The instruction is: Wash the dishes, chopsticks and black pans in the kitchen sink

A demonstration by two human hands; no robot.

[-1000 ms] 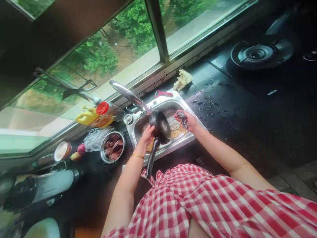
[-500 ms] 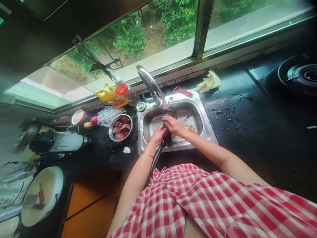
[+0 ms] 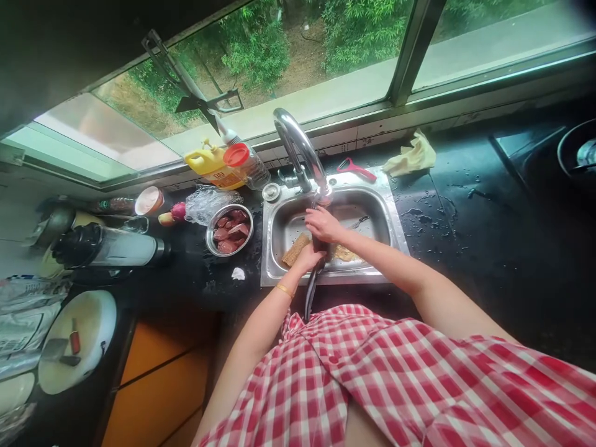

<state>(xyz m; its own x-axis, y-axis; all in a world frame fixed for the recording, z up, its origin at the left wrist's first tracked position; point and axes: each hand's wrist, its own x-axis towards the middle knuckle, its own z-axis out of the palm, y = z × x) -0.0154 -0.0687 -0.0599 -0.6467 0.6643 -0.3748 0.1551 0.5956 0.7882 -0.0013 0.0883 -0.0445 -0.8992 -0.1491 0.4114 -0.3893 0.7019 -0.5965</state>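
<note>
My left hand (image 3: 308, 258) grips a small black pan (image 3: 320, 243) by its edge, the long dark handle (image 3: 310, 292) pointing back toward my checked dress. The pan stands on edge over the steel sink (image 3: 326, 273), below the curved tap (image 3: 298, 146). My right hand (image 3: 321, 223) is curled against the pan from above; whatever it holds is hidden by the fingers. A brown scouring pad (image 3: 294, 249) and some tan scraps lie in the basin.
On the black counter left of the sink stand a steel bowl of dark red pieces (image 3: 229, 230), a clear bag, a yellow oil jug (image 3: 215, 167) and a blender jar (image 3: 109, 249). A red peeler (image 3: 354, 167) and yellow cloth (image 3: 412, 158) lie behind the sink. Water drops wet the counter to the right.
The view swung left and down. My right hand, which held a steel scourer beside the pan, came onto the pan, and the pan turned edge-on under the tap.
</note>
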